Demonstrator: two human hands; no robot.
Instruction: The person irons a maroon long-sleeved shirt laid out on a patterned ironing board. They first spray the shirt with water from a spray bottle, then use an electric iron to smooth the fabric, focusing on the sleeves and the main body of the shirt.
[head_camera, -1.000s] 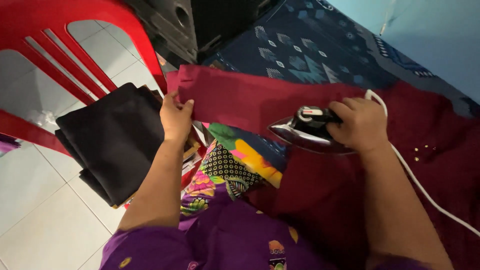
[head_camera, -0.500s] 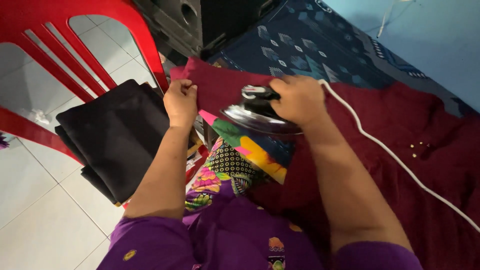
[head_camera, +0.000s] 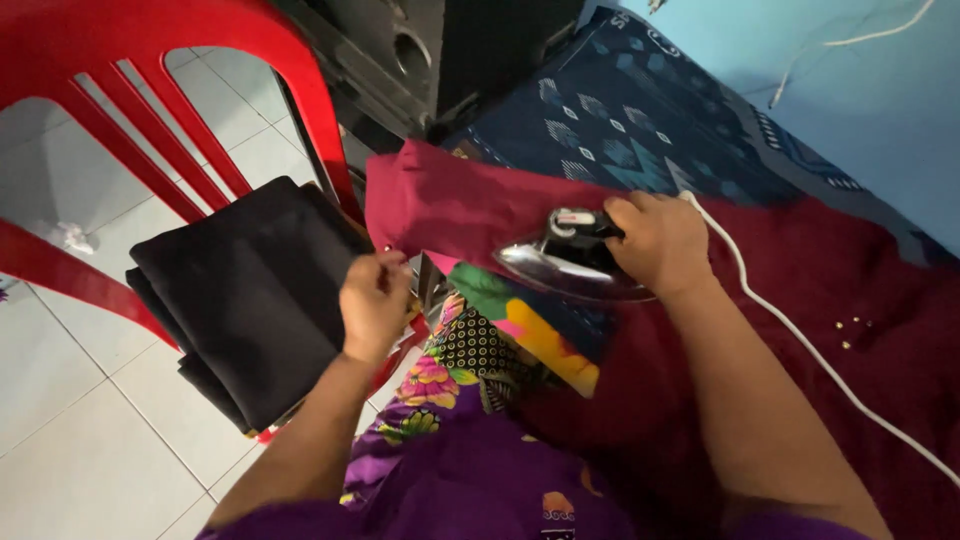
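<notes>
— Where's the iron (head_camera: 572, 262)?
— On the maroon cloth (head_camera: 470, 205), just right of the red chair (head_camera: 170, 130); the right hand (head_camera: 658, 240) grips its handle.
— And the left hand (head_camera: 374, 303)?
— Fingers pinched on the cloth's edge, beside the folded black fabric (head_camera: 240, 290) on that chair.

Soft, even indoor light, fairly bright, with only faint shadows under the forearms. A dull glare runs along the iron's (head_camera: 575, 262) metal plate. The near purple clothing (head_camera: 470, 480) looks slightly soft; straight lines bend toward the edges.
</notes>
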